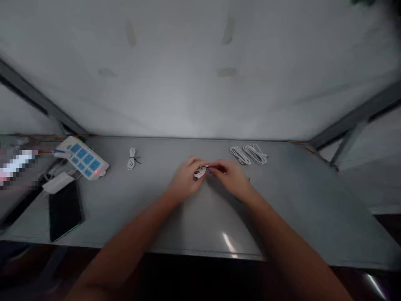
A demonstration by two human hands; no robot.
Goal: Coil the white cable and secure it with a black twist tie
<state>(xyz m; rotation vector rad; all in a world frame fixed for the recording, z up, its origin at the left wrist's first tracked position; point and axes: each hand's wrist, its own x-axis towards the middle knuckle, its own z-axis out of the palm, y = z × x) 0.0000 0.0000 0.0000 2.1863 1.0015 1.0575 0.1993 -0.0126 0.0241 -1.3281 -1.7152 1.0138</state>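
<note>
A small coiled white cable is gripped in my left hand over the middle of the table. My right hand meets it from the right, thumb and fingers pinched on a thin black tie at the coil. The pinch is slightly blurred, and the fingers partly hide the coil. To the left lies another white cable bundle, bound with a black tie whose ends stick out. Beyond my right hand, two looped white cables, one beside the other, rest on the table.
A white power strip with blue sockets and a lit red light sits at the left. Near it are a black tablet-like slab and a white adapter-like piece. A white panel rises behind the grey table, between slanted metal struts.
</note>
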